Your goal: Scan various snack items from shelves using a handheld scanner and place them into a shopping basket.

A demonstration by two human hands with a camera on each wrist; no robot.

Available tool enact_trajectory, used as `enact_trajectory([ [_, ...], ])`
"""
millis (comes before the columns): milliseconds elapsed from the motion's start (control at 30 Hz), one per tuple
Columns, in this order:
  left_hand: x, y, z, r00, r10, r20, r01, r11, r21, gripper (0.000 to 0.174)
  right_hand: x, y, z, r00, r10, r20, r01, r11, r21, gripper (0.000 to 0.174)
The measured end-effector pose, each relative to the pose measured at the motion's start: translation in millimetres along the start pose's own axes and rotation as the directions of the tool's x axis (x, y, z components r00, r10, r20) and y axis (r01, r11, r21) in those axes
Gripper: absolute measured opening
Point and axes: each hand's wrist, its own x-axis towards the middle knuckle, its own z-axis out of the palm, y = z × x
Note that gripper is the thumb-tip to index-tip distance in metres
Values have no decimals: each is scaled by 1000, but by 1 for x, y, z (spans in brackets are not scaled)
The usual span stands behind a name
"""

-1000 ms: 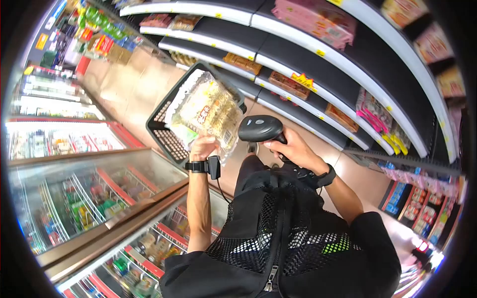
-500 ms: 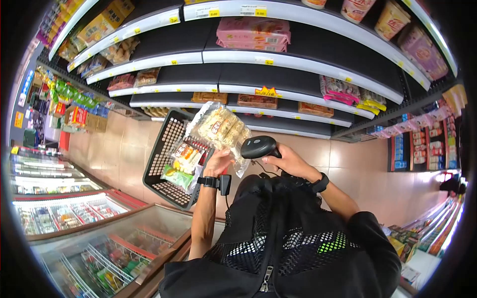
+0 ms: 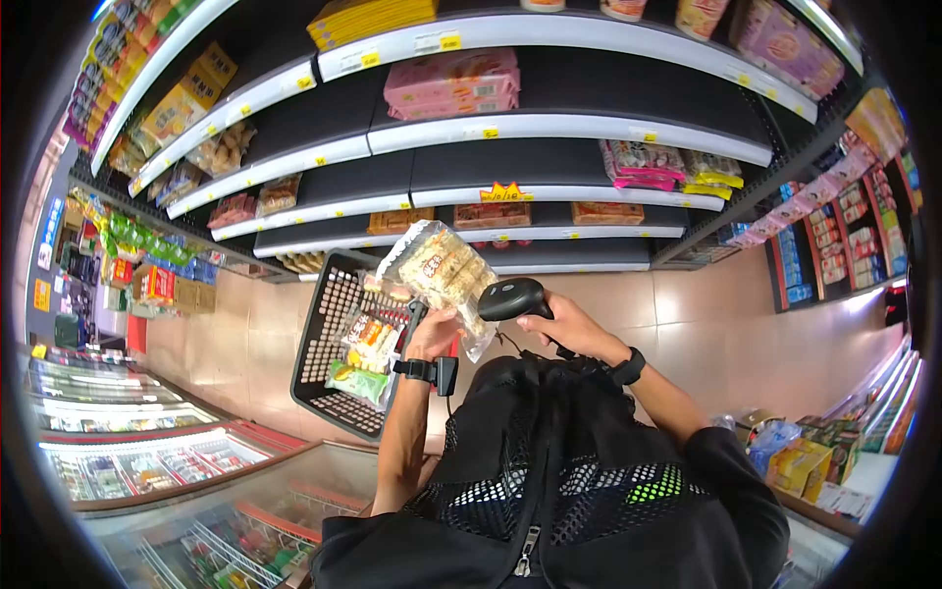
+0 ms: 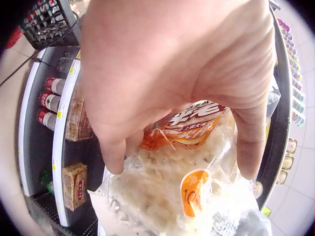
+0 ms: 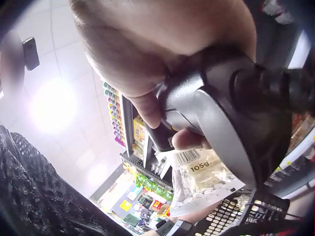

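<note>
The snack bag (image 3: 449,271) extends beyond the left hand (image 3: 432,336), which grips its near end; the right hand (image 3: 579,329) holds a scanner (image 3: 512,298) alongside; the bag is clear, pale inside, orange-labelled.

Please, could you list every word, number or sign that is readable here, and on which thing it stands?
"105g": on the clear snack bag.
"10", then creased print: on that bag's orange label.
Too small, blurred or hidden to read: the bag's Chinese print, shelf price tags, starburst tag, packets in the basket.
</note>
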Motion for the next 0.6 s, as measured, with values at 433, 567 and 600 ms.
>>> enact_trajectory([
  [433, 23, 5, 39, 990, -22, -139, 20, 1000, -14, 65, -15, 11, -43, 999, -48, -11, 48, 999, 8, 35],
  [567, 11, 24, 51, 972, 83, -218, -82, 997, 16, 60, -17, 0, -47, 1000, -2, -13, 1, 997, -75, 36],
  [600, 7, 29, 50, 950, 170, -262, -147, 983, 107, 58, -17, -1, -49, 1000, 23, -3, -23, 996, -91, 39],
])
